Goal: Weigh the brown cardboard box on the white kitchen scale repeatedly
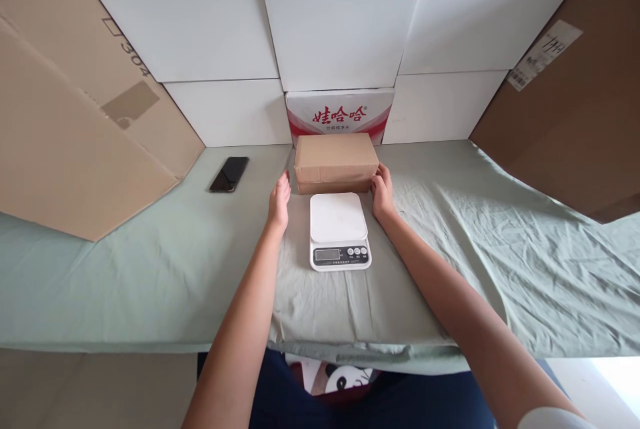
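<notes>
A closed brown cardboard box (336,157) lies lengthwise at the middle of the cloth, just behind a white kitchen scale (339,217). The scale's plate is bare, and its display looks blank. At the box's right end, my right hand (382,192) has curled fingers against the front corner, thumb toward the front face. My left hand (280,201) is held upright off the box's left end, fingers stretched out and nothing in them. A small gap shows between it and the box.
A black phone (229,174) lies on the green cloth (150,269) to the left. Behind the box stands a white and red printed carton (340,112) before white panels (345,29). Large cardboard sheets flank the table, one at left (90,102) and one at right (575,102).
</notes>
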Demonstrator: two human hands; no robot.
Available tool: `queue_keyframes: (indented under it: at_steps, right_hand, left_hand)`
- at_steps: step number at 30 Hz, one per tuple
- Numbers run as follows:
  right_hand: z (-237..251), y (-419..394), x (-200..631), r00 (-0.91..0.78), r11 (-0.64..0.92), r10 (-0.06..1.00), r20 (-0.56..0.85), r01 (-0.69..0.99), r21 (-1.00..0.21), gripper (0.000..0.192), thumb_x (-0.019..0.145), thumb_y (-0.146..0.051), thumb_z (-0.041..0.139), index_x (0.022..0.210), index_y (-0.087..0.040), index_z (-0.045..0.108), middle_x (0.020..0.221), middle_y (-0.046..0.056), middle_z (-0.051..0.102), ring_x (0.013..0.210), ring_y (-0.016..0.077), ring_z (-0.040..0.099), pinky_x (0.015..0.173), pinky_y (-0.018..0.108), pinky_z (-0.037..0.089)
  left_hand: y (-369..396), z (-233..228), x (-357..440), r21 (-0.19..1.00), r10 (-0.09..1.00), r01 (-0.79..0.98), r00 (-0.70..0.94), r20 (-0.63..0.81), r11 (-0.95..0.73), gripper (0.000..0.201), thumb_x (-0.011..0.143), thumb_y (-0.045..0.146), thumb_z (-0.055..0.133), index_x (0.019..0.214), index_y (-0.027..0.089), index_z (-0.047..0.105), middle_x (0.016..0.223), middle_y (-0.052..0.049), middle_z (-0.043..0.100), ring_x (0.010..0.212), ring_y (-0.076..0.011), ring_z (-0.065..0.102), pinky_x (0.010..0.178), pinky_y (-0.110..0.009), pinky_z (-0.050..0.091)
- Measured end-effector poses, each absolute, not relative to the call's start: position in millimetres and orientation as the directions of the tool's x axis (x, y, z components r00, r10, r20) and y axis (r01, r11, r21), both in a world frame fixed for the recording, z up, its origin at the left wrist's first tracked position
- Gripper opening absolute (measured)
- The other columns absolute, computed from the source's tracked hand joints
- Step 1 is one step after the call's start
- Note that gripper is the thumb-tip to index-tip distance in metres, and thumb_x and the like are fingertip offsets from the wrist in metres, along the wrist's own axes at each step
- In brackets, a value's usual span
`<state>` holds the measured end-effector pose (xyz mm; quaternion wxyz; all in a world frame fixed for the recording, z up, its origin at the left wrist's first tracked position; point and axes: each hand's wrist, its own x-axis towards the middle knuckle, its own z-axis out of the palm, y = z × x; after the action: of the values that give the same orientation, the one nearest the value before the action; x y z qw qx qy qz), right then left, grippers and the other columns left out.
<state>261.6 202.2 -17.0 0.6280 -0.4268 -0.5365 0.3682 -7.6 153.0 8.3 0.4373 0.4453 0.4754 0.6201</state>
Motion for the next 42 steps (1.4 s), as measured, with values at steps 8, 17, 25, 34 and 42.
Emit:
queue_keyframes:
  at_steps: [8,17,25,34,42]
  right_hand:
    - [-6.9,196.7,257.1,0.185,0.336,0.929,0.321,-0.058,-0.94,0.042,0.083,-0.036,0.05,0.124,-0.029,0.053,0.138,0.002,0.06,0.134,0.0252,0.05,0.115,0.051,0.042]
    - [13.4,181.7,251.1,0.142,0.353,0.921,0.364,0.096,-0.931,0.035,0.082,-0.033,0.05,0.116,-0.027,0.059,0.125,0.003,0.065,0.121,0.0277,0.053,0.116,0.051,0.038]
    - [11.8,183.4,249.9,0.137,0.373,0.914,0.383,0.091,-0.923,0.043,0.081,-0.032,0.052,0.124,-0.028,0.054,0.136,0.003,0.06,0.13,0.0276,0.048,0.119,0.051,0.035]
    - [14.7,181.1,248.5,0.118,0.349,0.925,0.361,0.109,-0.931,0.042,0.081,-0.031,0.054,0.123,-0.027,0.053,0.129,0.004,0.062,0.123,0.0264,0.051,0.117,0.05,0.037]
    - [14.5,179.5,248.6,0.053,0.384,0.918,0.392,0.118,-0.916,0.048,0.081,-0.03,0.055,0.129,-0.027,0.05,0.134,0.005,0.06,0.127,0.0271,0.05,0.118,0.05,0.037]
  left_hand:
    - [152.7,5.5,-4.2,0.98,0.97,-0.095,-0.188,0.153,-0.173,0.081,0.09,0.077,0.034,0.148,0.023,0.049,0.164,-0.01,0.036,0.154,-0.0261,0.03,0.126,-0.04,0.027]
    - [152.7,4.6,1.3,0.983,0.983,-0.1,-0.114,0.145,-0.157,0.084,0.09,0.078,0.03,0.15,0.022,0.046,0.165,-0.009,0.035,0.154,-0.0256,0.03,0.127,-0.041,0.024]
    - [155.6,1.6,4.5,0.977,0.98,-0.114,-0.101,0.169,-0.18,0.087,0.089,0.08,0.032,0.152,0.021,0.044,0.163,-0.009,0.04,0.154,-0.0263,0.03,0.127,-0.04,0.023]
    - [154.0,4.9,7.2,0.973,0.978,-0.118,-0.096,0.186,-0.197,0.084,0.09,0.078,0.034,0.151,0.023,0.046,0.162,-0.007,0.041,0.154,-0.0263,0.031,0.127,-0.04,0.024]
    - [151.0,8.7,7.0,0.969,0.976,-0.13,-0.089,0.2,-0.21,0.079,0.09,0.076,0.039,0.15,0.025,0.048,0.162,-0.005,0.041,0.154,-0.0266,0.029,0.127,-0.041,0.023]
